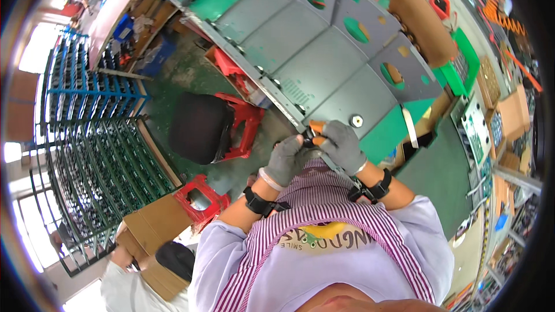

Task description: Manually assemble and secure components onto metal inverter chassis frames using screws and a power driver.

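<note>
My left hand [284,162] and my right hand [343,147] both wear grey gloves with some fingertips bare. They meet at the near corner of a row of grey metal panels. Between their fingers is a small black part [309,139], mostly covered, so its exact kind does not show. Both hands are closed on it. The flat grey panel [341,95] lies just beyond my right hand, with upright flanges [364,20] that have round cut-outs. On that panel sits a small round white piece [356,121] with a darker centre. Small black fittings [275,84] line the panels' left edge.
A black-seated stool [199,127] and a red stool [202,199] stand at left, near racks [110,179] of parts. Lower left, another person [133,286] is beside a cardboard box [156,222]. A green crate [462,63] and brown carton [422,20] are at right.
</note>
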Available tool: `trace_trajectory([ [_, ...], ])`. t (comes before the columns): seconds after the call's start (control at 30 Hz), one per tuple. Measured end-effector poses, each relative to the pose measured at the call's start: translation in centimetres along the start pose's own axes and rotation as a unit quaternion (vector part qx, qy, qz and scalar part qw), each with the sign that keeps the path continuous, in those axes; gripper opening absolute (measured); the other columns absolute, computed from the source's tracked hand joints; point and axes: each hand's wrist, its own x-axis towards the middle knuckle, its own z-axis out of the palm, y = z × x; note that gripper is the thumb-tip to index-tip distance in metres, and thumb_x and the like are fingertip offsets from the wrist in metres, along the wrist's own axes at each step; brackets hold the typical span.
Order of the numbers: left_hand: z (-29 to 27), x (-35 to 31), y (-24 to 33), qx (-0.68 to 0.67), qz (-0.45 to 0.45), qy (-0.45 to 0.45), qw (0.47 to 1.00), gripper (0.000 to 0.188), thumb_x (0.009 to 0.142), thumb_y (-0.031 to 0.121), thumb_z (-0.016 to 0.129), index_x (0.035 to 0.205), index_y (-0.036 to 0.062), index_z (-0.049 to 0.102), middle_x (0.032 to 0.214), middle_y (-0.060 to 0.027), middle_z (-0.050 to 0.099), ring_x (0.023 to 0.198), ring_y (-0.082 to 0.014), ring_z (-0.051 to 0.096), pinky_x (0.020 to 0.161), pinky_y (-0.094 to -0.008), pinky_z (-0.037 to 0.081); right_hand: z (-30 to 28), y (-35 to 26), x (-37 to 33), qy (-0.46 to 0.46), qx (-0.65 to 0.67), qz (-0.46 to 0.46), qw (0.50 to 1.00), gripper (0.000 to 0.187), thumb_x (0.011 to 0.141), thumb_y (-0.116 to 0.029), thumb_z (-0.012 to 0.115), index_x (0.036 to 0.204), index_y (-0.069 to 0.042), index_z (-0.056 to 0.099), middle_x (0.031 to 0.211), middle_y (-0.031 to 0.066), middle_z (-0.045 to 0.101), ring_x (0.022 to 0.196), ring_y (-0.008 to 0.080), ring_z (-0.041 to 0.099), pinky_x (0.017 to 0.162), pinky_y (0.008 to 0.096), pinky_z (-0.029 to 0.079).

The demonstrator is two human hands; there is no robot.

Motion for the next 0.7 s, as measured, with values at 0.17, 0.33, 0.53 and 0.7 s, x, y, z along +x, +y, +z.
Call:
trace_trajectory([
  [0.17,-2.3,-0.4,-0.3,0.190,0.062,0.116,0.973,0.032,0.091,0.020,0.038,0.109,-0.0056,0.046,0.098,-0.0150,0.057,0.089,-0.0235,0.058,0.078,-0.0310,0.050,0.8,4.2,0.2,-0.023,0.304,0.388,0.870,0.035,0.077,-0.012,0.053,0.108,0.002,0.054,0.074,0.0036,0.058,0.061,0.0083,0.053,0.056,0.0236,0.043],
  [0.33,-3.7,1.7,-2.4,0.089,0.000,0.230,0.969,0.028,0.086,0.019,0.050,0.103,-0.0036,0.050,0.089,-0.0126,0.060,0.079,-0.0241,0.061,0.069,-0.0296,0.050,4.0,6.1,-0.1,-0.031,0.432,0.427,0.794,0.040,0.078,-0.011,0.051,0.114,0.007,0.048,0.076,0.0073,0.060,0.060,0.0097,0.054,0.057,0.0221,0.045],
  [0.53,-4.5,3.0,-2.1,0.740,0.175,0.120,0.638,0.029,0.068,0.008,0.067,0.095,0.0046,0.057,0.075,-0.0102,0.059,0.072,-0.0267,0.059,0.061,-0.0325,0.046,4.2,5.5,-0.7,-0.076,0.332,0.400,0.851,0.038,0.079,-0.009,0.047,0.113,0.008,0.049,0.083,0.0108,0.061,0.065,0.0108,0.057,0.062,0.0223,0.047],
  [0.7,-4.7,4.1,-1.4,0.793,0.150,0.111,0.580,0.024,0.072,0.014,0.065,0.093,0.0048,0.056,0.080,-0.0113,0.060,0.075,-0.0254,0.059,0.065,-0.0339,0.047,4.1,5.5,-0.5,-0.069,0.317,0.380,0.866,0.037,0.081,-0.009,0.046,0.115,0.005,0.048,0.083,0.0126,0.061,0.064,0.0119,0.058,0.060,0.0231,0.048],
])
